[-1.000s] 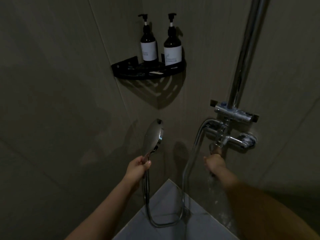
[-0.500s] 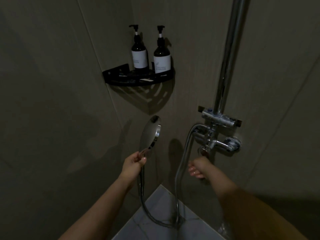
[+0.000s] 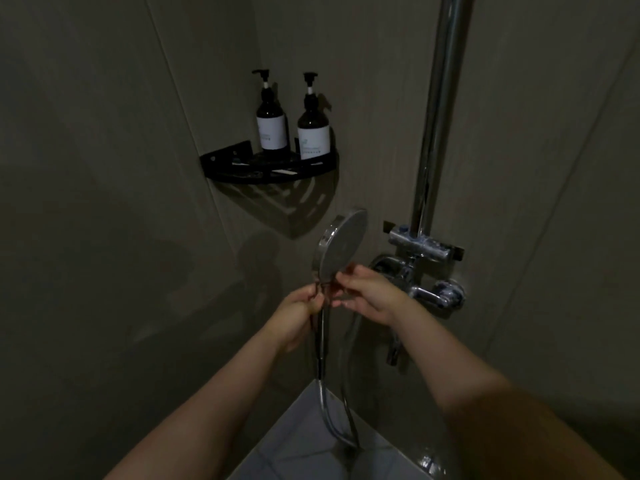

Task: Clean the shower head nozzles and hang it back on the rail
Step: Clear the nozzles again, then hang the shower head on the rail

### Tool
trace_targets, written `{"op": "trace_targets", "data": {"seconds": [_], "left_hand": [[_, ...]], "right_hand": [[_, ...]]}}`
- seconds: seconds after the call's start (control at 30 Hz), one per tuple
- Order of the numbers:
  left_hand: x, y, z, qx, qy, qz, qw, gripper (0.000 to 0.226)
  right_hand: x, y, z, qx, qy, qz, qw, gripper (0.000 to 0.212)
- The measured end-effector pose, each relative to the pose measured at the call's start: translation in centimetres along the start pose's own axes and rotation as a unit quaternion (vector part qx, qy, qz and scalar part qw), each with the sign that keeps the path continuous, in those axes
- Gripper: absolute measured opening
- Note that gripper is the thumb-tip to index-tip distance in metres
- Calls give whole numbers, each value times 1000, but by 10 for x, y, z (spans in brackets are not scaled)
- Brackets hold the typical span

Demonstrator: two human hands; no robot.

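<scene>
Now both hands, left hand and right hand, grip the shower head

A black corner shelf is fixed where the two dim grey walls meet, its curved front edge facing outward. Two dark pump bottles with pale labels stand upright on it side by side: the left bottle toward the corner, the right bottle just beside it, near the shelf's right end.

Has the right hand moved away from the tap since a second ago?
Yes. The right hand has left the tap and gone leftward to the shower head, beside the left hand.
</scene>
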State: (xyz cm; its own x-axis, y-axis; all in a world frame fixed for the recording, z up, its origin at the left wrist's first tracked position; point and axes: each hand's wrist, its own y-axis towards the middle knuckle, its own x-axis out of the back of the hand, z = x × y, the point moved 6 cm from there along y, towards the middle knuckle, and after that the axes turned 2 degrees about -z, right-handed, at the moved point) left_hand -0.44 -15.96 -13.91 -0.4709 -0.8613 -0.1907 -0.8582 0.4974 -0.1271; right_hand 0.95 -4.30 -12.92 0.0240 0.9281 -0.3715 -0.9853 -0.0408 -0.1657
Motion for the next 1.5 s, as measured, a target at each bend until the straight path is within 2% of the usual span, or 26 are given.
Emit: {"op": "trace_targets", "data": {"seconds": [0.17, 0.27, 0.4, 0.53, 0.63, 0.83, 0.9, 1.03, 1.17, 1.23, 1.37, 1.5], "left_hand": [[-41, -1, -24, 3, 19, 48, 999, 30], [-67, 1, -46, -24, 80, 18, 996, 29], [-105, 15, -76, -89, 168, -36, 981, 17], [-146, 20, -107, -129, 153, -46, 979, 31], [-168, 33, -122, -149, 131, -34, 979, 36], [-193, 64, -122, -150, 116, 9, 982, 27], [-201, 75, -119, -135, 123, 35, 983, 17], [-214, 95, -120, -133, 133, 97, 977, 21], [-228, 110, -120, -120, 114, 135, 977, 16], [-238, 113, -121, -125, 113, 163, 972, 20], [-249, 118, -122, -141, 124, 195, 963, 27], [-243, 126, -123, -154, 122, 168, 966, 27]], "right_hand": [[15, -22, 41, 63, 7, -54, 996, 12], [26, -37, 70, 119, 19, -99, 988, 16], [41, -56, 111, 178, 9, -158, 971, 17], [63, -69, 143, 247, 9, -226, 942, 15], [82, -78, 159, 281, -41, -264, 922, 16], [120, -82, 143, 180, -200, -258, 928, 29], [129, -77, 131, 141, -250, -268, 920, 32], [142, -70, 133, 105, -289, -307, 900, 36], [148, -73, 151, 120, -345, -357, 860, 32], [149, -77, 158, 139, -351, -383, 843, 37], [151, -75, 153, 133, -344, -397, 840, 49], [147, -71, 158, 126, -352, -391, 841, 47]]}}
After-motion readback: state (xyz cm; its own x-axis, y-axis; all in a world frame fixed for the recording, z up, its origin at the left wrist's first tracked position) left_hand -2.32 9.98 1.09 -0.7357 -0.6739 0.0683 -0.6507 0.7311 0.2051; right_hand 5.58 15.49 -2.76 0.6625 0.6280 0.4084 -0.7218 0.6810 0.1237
